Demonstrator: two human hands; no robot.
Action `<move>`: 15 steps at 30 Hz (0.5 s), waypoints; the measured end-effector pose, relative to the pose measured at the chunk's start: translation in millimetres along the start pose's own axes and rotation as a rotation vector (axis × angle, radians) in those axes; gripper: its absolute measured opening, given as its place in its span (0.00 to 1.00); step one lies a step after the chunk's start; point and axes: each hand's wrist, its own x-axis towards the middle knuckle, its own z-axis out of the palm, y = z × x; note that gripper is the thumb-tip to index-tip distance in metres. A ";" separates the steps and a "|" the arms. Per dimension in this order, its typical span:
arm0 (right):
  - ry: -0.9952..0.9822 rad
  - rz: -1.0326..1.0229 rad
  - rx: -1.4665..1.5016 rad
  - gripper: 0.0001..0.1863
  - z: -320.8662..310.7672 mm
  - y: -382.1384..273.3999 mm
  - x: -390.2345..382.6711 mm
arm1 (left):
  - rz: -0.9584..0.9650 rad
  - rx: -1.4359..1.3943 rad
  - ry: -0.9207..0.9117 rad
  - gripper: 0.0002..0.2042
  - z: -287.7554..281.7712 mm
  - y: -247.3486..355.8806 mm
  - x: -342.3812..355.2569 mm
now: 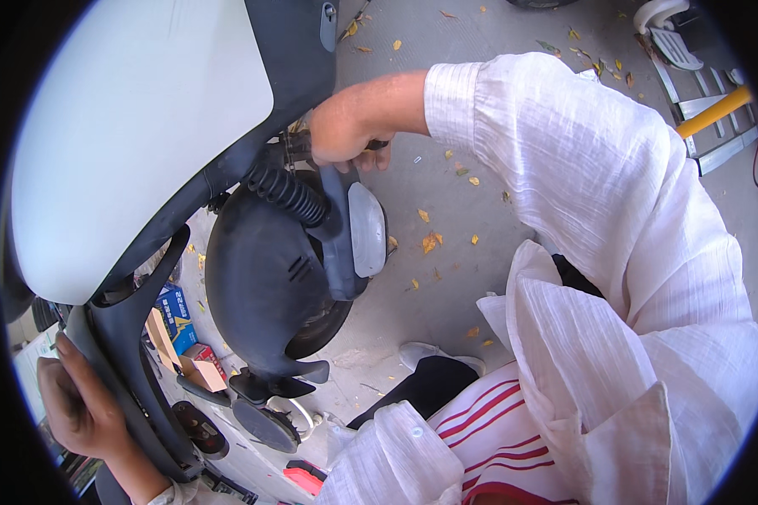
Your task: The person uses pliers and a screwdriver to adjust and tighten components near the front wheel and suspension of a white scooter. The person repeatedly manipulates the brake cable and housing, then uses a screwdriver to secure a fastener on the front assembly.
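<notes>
Head view: a person leans over the front of a scooter, one hand at each end of its nose.
Scooter front [135,143]: white body panel over dark grey plastic trim, above a black front mudguard [265,278] that covers the wheel; it fills the left half of the picture.
Right hand [345,126]: fingers curled shut around a small dark part, perhaps a tool handle, at the top of the grey fork leg [338,227], just beside a black ribbed rubber sleeve [285,192].
Left hand [76,404]: at the lower left edge, fingers closed on the dark trim edge [118,370] of the front panel.
Handling, as I judge it: the scooter is heavy and rigid and will not shift under hand pressure; the painted panel looks smooth and slippery and could scratch or crack, so the trim edge and fork leg are the firmer holds. The ribbed sleeve looks soft and will flex.
Fork cover [367,229]: pale grey oval cap on the fork leg, glossy.
Blue box [175,313]: small carton with yellow markings, on the ground under the nose.
Brown box [200,364]: small cardboard carton with a red side, just beside the blue box.
Red item [303,478]: flat red object at the lower edge; kind unclear.
Ground [446,278]: grey concrete strewn with dry yellow leaves.
Yellow bar [716,109]: yellow tube on a metal frame, far right.
</notes>
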 end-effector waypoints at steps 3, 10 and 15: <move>0.170 -0.091 -0.336 0.14 2.1 13.1 -6.9 | 0.196 -0.116 0.041 0.17 9.4 78.1 5.9; -0.365 -0.115 0.022 0.14 -5.9 39.4 -3.3 | -0.118 -0.555 -0.369 0.04 134.4 181.0 -29.3; 0.065 -0.156 0.206 0.18 -0.3 107.4 -39.4 | -0.739 -0.961 -0.195 0.08 198.1 198.3 -42.0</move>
